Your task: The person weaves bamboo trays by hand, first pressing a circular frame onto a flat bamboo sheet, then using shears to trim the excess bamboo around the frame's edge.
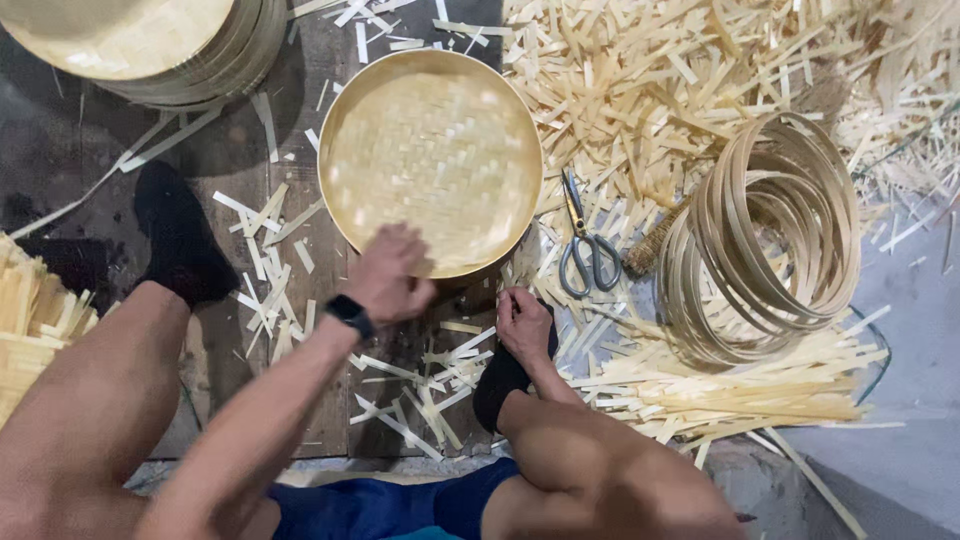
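A round woven bamboo tray [432, 150] with a raised rim lies on the dark floor in front of me. My left hand [388, 275], with a black watch on the wrist, rests on the tray's near rim with fingers curled over it. My right hand [522, 322] is low by the tray's near right edge, fingers bent at the rim; whether it grips the rim is unclear. My bare knees and black socks frame the bottom of the view.
Scissors [585, 245] lie right of the tray. A stack of bamboo hoops [765, 240] leans at the right beside a small brush [655, 242]. Finished trays [150, 45] are stacked at top left. Cut bamboo strips [720, 385] litter the floor all around.
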